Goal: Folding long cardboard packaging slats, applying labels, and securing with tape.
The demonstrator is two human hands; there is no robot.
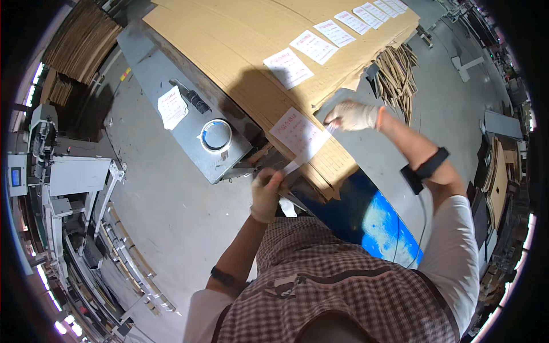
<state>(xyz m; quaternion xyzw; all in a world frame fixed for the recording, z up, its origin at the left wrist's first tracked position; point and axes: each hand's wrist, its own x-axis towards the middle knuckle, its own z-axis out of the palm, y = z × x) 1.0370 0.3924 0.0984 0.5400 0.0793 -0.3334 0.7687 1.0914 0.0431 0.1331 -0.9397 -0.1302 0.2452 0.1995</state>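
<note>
A strip of whitish tape (293, 166) stretches between my two gloved hands across the lower edge of a white printed paper slip (293, 130). That slip lies on the near end of the stacked cardboard sheets (223, 43). My left hand (266, 193) pinches the tape's near end, just off the cardboard's left edge. On the other side, past the right edge, my right hand (351, 116) has its fingers closed on the far end. More printed slips (287, 67) run in a row along the cardboard toward the far right.
At left, a grey table (154, 74) carries a tape roll (216, 136), a pile of slips (172, 107) and a black object (197, 102). A blue surface (374, 220) lies near my body. Cardboard strips (396, 77) are bundled at right; machinery (74, 171) stands left.
</note>
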